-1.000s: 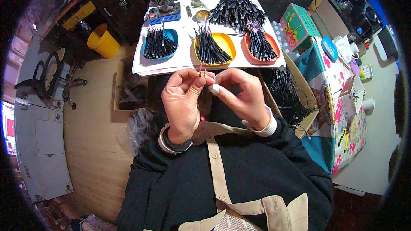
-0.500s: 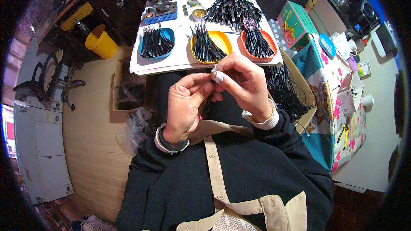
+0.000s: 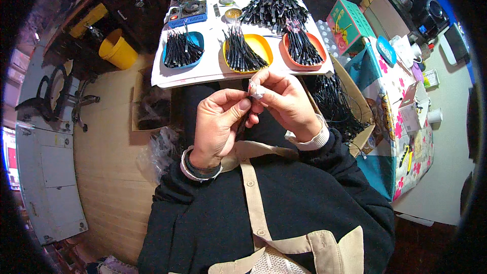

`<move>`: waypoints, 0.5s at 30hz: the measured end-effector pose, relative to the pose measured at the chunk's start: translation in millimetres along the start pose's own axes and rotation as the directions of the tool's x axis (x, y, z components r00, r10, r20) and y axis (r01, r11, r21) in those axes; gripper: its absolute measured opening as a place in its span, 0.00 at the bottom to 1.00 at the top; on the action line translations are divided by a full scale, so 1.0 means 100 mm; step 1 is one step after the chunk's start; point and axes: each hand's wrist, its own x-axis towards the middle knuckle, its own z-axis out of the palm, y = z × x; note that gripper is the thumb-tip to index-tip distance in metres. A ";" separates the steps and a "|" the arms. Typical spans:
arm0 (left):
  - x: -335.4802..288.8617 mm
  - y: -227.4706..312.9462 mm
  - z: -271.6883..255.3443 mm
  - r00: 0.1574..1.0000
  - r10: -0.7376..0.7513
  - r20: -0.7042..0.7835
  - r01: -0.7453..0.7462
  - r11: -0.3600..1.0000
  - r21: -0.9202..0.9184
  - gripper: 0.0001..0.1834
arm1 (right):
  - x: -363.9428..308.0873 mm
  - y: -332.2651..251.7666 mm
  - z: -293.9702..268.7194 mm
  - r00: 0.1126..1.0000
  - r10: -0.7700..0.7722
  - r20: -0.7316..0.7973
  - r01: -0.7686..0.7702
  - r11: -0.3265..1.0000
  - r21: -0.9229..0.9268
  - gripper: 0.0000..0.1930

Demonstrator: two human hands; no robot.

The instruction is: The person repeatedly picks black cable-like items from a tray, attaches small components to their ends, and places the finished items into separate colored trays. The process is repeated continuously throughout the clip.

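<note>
Over my lap, my left hand [image 3: 215, 124] and my right hand [image 3: 290, 107] meet, each pinching with thumb and fingertips. Between them runs a thin black cable [image 3: 242, 124], mostly covered by my fingers; its end is too small to make out. White tape wraps a digit of my right hand. Just beyond, on a white-topped table, stand a blue tray [image 3: 200, 45], a yellow tray [image 3: 265, 50] and an orange tray [image 3: 318, 53], each with a bunch of short black cables.
A large heap of black cables [image 3: 276, 7] lies at the table's back, near a small dish [image 3: 233, 14] and a blue device with a fan [image 3: 187, 14]. More cables fill a cardboard box [image 3: 355, 104] at right. A yellow bucket [image 3: 117, 49] stands at left.
Both hands stay together and have shifted slightly, the right one a little lower. More of the black cable shows beneath the fingers. The view has moved a little.
</note>
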 end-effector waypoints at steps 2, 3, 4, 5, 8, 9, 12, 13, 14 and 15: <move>0.00 0.01 0.00 1.000 -0.030 0.002 0.030 0.999 -0.019 0.06 | 0.01 0.00 0.00 0.999 0.040 -0.015 -0.040 0.999 -0.006 0.08; 0.01 0.02 0.00 0.999 -0.038 0.009 0.038 0.999 -0.035 0.06 | 0.01 0.00 0.00 0.999 0.049 -0.010 -0.049 0.999 -0.002 0.08; 0.01 0.02 -0.01 0.999 -0.041 0.014 0.041 0.998 -0.040 0.06 | 0.01 0.00 0.00 0.999 0.051 -0.003 -0.051 0.999 0.005 0.08; 0.01 0.03 -0.02 0.998 -0.060 0.014 0.060 0.998 -0.034 0.06 | 0.02 0.00 0.00 0.999 0.040 -0.004 -0.040 0.999 -0.013 0.08; 0.03 0.04 -0.04 0.995 -0.099 -0.004 0.099 0.995 0.032 0.06 | 0.01 0.00 0.02 0.999 -0.036 -0.019 0.033 0.991 -0.130 0.07; 0.04 0.04 -0.05 0.994 -0.107 -0.019 0.108 0.992 0.066 0.06 | -0.01 -0.01 0.03 0.996 -0.081 -0.031 0.072 0.974 -0.215 0.06; 0.05 0.02 -0.07 0.999 -0.002 -0.050 0.014 0.968 0.249 0.06 | -0.03 -0.01 0.05 0.895 -0.439 0.078 0.323 0.516 -0.793 0.05; 0.05 0.01 -0.07 0.997 0.061 -0.056 -0.040 0.947 0.319 0.06 | -0.04 0.00 0.06 0.862 -0.493 0.119 0.360 0.431 -0.828 0.06; 0.04 0.00 -0.07 0.996 0.073 -0.053 -0.055 0.956 0.287 0.06 | -0.04 0.03 0.06 0.836 -0.527 0.150 0.369 0.339 -0.865 0.06; 0.03 -0.02 -0.06 0.994 0.093 -0.055 -0.076 0.964 0.253 0.06 | -0.05 0.04 0.06 0.851 -0.507 0.133 0.367 0.395 -0.842 0.05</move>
